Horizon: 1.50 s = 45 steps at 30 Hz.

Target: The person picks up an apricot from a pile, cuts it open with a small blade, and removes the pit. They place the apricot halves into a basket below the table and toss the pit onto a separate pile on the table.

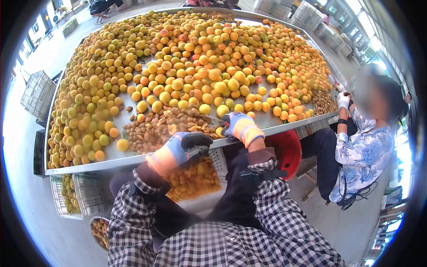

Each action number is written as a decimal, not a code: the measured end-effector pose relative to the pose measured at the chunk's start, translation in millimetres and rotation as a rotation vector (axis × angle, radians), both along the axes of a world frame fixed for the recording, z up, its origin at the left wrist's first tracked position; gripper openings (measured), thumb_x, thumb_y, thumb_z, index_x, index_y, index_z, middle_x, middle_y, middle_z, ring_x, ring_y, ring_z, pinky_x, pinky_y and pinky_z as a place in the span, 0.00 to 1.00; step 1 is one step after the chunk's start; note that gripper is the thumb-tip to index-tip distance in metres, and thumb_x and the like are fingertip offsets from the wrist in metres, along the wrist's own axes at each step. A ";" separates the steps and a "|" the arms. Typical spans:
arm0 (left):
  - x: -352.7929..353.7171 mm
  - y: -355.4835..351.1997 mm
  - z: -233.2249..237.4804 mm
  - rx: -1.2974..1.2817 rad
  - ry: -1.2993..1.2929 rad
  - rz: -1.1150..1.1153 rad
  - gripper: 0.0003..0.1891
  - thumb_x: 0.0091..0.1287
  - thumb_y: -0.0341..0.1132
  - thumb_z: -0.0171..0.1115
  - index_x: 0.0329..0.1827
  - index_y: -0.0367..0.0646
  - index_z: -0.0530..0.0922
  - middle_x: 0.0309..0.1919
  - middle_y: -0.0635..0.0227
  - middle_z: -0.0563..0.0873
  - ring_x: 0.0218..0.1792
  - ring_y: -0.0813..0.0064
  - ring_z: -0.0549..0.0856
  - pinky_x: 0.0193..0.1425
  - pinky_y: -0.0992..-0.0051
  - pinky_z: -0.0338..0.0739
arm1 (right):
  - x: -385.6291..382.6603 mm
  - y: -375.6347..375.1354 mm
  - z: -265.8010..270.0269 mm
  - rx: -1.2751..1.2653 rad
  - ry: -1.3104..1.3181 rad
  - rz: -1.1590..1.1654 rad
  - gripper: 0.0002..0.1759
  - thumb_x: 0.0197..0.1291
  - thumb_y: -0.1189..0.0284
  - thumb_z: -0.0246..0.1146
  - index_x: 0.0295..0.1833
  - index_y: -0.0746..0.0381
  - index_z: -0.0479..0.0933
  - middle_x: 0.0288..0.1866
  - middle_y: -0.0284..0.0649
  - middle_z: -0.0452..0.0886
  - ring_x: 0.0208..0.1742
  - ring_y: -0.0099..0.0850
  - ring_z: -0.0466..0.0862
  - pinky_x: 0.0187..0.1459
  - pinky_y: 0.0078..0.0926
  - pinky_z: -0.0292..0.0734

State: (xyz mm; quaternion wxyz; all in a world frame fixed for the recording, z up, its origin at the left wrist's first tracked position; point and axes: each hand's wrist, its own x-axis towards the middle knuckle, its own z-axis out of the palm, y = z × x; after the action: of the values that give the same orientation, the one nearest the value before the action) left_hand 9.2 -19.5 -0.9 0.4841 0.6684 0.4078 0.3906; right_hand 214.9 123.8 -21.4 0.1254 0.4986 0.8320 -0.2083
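My right hand, in a blue and orange work glove with dark fingertips, is closed at the table's near edge. A narrow metal blade, apparently a knife, sticks out of it to the left. A yellow apricot piece lies right by its fingers. My left hand, gloved the same way, has its dark fingers curled together over the edge; whatever they hold, if anything, is hidden. Beyond both hands lies a heap of brown apricot pits. Below, a white crate holds orange apricot halves.
Many whole apricots cover the metal-rimmed table. A red bucket stands right of my knees. At the right sits a co-worker with gloved hands. A crate and a bowl of fruit are at lower left.
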 end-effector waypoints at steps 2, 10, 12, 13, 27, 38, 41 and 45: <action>-2.3 2.1 3.0 -0.072 -0.046 0.073 0.13 0.64 0.30 0.64 0.51 0.37 0.81 0.41 0.63 0.88 0.43 0.72 0.85 0.50 0.73 0.78 | 7.7 -4.0 7.7 0.085 0.202 -0.036 0.23 0.48 0.59 0.73 0.49 0.58 0.81 0.44 0.45 0.85 0.48 0.42 0.84 0.51 0.35 0.77; 2.9 25.7 -31.5 -0.120 -0.345 0.413 0.25 0.66 0.30 0.66 0.66 0.38 0.72 0.47 0.67 0.85 0.43 0.82 0.83 0.46 0.81 0.79 | -21.6 -21.1 15.2 -0.410 1.166 -0.108 0.20 0.51 0.81 0.72 0.52 0.65 0.80 0.44 0.35 0.85 0.45 0.22 0.82 0.50 0.20 0.77; 0.5 27.5 -23.6 -0.275 -0.447 0.422 0.23 0.62 0.28 0.69 0.61 0.38 0.76 0.46 0.64 0.86 0.46 0.78 0.83 0.52 0.78 0.78 | -34.9 -23.9 -4.0 -0.288 1.239 -0.017 0.18 0.52 0.81 0.71 0.51 0.66 0.79 0.43 0.36 0.85 0.46 0.22 0.82 0.51 0.21 0.76; -2.3 29.9 -28.2 -0.271 -0.441 0.429 0.23 0.62 0.28 0.69 0.61 0.38 0.76 0.46 0.64 0.86 0.46 0.78 0.83 0.52 0.78 0.78 | -39.0 -25.1 -13.6 -0.180 1.269 -0.004 0.18 0.54 0.81 0.70 0.52 0.64 0.78 0.41 0.38 0.85 0.43 0.21 0.82 0.48 0.21 0.77; -29.9 35.0 -22.3 -0.038 -0.504 0.488 0.23 0.55 0.22 0.72 0.56 0.34 0.77 0.48 0.65 0.85 0.47 0.76 0.84 0.55 0.75 0.80 | -51.9 -57.7 -17.5 0.182 1.028 0.168 0.23 0.59 0.74 0.63 0.61 0.64 0.72 0.45 0.51 0.82 0.46 0.50 0.82 0.45 0.39 0.78; -21.9 29.0 -21.2 0.156 -0.384 0.562 0.18 0.55 0.26 0.74 0.49 0.35 0.81 0.42 0.69 0.85 0.44 0.78 0.83 0.52 0.77 0.79 | -63.7 -63.7 -19.5 0.152 1.076 0.194 0.19 0.60 0.74 0.62 0.57 0.63 0.71 0.39 0.50 0.81 0.41 0.50 0.82 0.40 0.40 0.77; -23.8 31.3 -19.8 0.164 -0.296 0.573 0.18 0.54 0.26 0.74 0.48 0.34 0.81 0.41 0.68 0.85 0.43 0.78 0.83 0.51 0.77 0.79 | -62.6 -63.2 -19.9 0.169 1.087 0.208 0.20 0.60 0.74 0.62 0.58 0.63 0.71 0.39 0.50 0.81 0.41 0.50 0.82 0.39 0.40 0.77; -26.2 32.3 -11.2 0.190 -0.221 0.584 0.19 0.51 0.28 0.77 0.45 0.36 0.82 0.37 0.70 0.85 0.39 0.83 0.81 0.47 0.79 0.78 | -61.4 -61.1 -17.5 0.138 1.051 0.221 0.21 0.60 0.74 0.62 0.59 0.63 0.70 0.40 0.50 0.81 0.41 0.49 0.82 0.39 0.41 0.77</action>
State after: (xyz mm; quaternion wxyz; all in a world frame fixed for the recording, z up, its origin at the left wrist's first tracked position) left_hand -17.0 12.8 -12.1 0.3284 0.5191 0.4891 0.6193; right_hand 153.6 62.6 -38.9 -0.3198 0.2440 0.8418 -0.3601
